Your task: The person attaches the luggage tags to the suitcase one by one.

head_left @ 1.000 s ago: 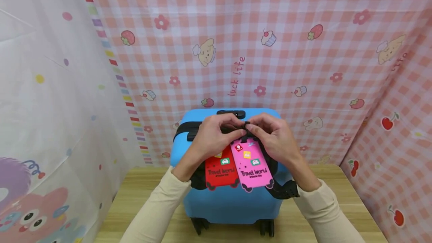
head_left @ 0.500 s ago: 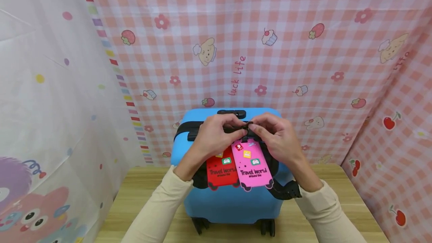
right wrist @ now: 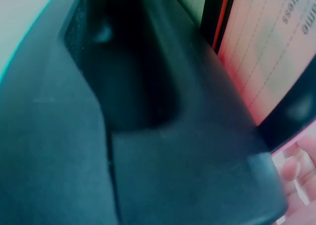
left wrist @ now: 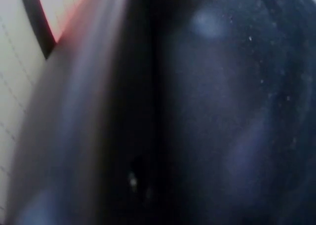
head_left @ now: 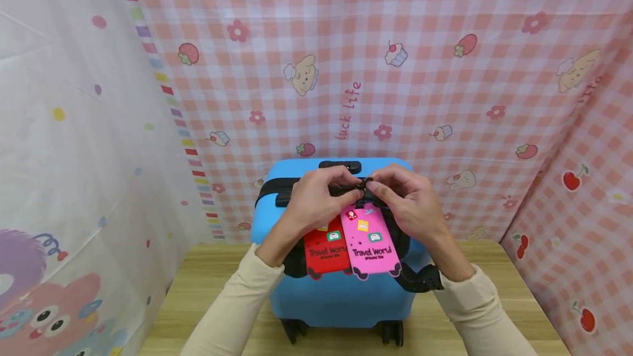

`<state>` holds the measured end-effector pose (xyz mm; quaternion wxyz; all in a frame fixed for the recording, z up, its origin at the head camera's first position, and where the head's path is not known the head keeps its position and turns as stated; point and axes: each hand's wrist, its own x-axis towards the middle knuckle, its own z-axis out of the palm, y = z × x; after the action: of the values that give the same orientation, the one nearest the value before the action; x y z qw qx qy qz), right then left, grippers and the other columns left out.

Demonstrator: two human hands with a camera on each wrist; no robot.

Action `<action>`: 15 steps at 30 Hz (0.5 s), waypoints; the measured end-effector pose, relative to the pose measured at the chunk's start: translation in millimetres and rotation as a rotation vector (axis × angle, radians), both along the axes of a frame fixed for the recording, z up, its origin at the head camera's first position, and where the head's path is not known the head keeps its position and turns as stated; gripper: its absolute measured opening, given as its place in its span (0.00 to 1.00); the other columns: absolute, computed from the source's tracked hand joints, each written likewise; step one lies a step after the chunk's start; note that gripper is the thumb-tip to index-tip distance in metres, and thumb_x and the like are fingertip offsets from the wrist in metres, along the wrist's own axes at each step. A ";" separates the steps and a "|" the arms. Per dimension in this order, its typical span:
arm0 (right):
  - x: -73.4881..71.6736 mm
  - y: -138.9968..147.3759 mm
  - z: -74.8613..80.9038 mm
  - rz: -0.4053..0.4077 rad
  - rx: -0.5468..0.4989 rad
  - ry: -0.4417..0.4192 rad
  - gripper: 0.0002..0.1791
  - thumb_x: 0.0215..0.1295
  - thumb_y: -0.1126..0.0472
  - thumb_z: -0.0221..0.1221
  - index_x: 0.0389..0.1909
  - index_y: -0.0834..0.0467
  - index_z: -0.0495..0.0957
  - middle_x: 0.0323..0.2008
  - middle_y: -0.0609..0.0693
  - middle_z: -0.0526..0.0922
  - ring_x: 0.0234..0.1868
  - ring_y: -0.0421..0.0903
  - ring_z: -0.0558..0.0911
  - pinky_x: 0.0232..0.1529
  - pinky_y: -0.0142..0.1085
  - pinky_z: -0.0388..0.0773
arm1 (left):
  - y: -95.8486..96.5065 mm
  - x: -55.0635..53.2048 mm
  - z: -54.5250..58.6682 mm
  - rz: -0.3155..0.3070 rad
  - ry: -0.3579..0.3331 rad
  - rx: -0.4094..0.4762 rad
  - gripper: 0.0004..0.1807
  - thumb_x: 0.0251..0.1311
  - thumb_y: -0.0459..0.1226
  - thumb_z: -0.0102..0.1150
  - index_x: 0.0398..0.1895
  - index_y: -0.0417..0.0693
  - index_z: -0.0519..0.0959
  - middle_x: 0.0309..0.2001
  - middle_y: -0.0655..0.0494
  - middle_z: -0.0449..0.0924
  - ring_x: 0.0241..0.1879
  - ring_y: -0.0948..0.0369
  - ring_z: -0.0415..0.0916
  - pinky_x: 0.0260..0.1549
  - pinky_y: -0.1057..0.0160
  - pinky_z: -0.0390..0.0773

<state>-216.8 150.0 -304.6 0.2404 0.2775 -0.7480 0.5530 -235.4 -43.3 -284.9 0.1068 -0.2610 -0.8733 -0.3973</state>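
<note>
In the head view, a blue suitcase stands with a pink luggage tag and a red luggage tag hanging side by side in front of it. My left hand pinches the black strap of the pink tag between thumb and fingertips. Close to its right, my right hand pinches the small looped end of that strap. The pink tag partly overlaps the red one, whose top is hidden behind my left hand. Ruled lines show on a tag's card in the right wrist view.
A black band runs round the suitcase's upper part, below a black top handle. A loose black strap end sticks out at right. The suitcase's wheels rest on a wooden table. Behind hangs a checked cloth.
Both hands have shifted slightly right, the right hand a little more. The red tag has swung slightly right, further behind the pink one. Both grips stay on the strap.
</note>
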 end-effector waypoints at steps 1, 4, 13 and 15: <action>-0.1 0.2 0.3 -0.001 0.003 -0.011 0.05 0.67 0.72 0.59 0.38 0.64 0.83 0.33 0.50 0.81 0.28 0.45 0.78 0.31 0.28 0.76 | 0.1 0.0 -0.7 -0.002 0.002 0.001 0.07 0.60 0.46 0.67 0.41 0.62 0.85 0.40 0.69 0.86 0.42 0.68 0.81 0.49 0.56 0.74; 0.2 0.6 0.8 -0.009 0.009 -0.040 0.05 0.69 0.70 0.58 0.40 0.64 0.81 0.34 0.53 0.80 0.30 0.45 0.78 0.34 0.28 0.76 | -0.3 0.0 -2.5 -0.011 0.000 -0.005 0.11 0.61 0.47 0.65 0.46 0.60 0.84 0.41 0.68 0.87 0.45 0.67 0.81 0.51 0.56 0.74; -0.8 -0.4 1.3 -0.025 0.045 -0.055 0.06 0.72 0.68 0.55 0.42 0.65 0.80 0.35 0.56 0.84 0.36 0.42 0.78 0.40 0.28 0.76 | -2.7 1.2 -2.8 -0.014 -0.005 -0.031 0.15 0.60 0.48 0.65 0.49 0.58 0.85 0.44 0.65 0.84 0.43 0.67 0.79 0.50 0.58 0.75; -0.9 -0.8 2.2 -0.040 0.046 -0.080 0.05 0.71 0.66 0.57 0.41 0.63 0.80 0.34 0.55 0.85 0.33 0.43 0.77 0.36 0.28 0.75 | -2.8 1.1 -2.3 -0.013 0.000 -0.036 0.15 0.59 0.47 0.66 0.48 0.57 0.84 0.43 0.65 0.82 0.42 0.67 0.77 0.49 0.58 0.75</action>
<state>-217.6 149.2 -302.4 0.2149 0.2457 -0.7748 0.5414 -234.3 -46.1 -287.2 0.0997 -0.2685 -0.8785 -0.3823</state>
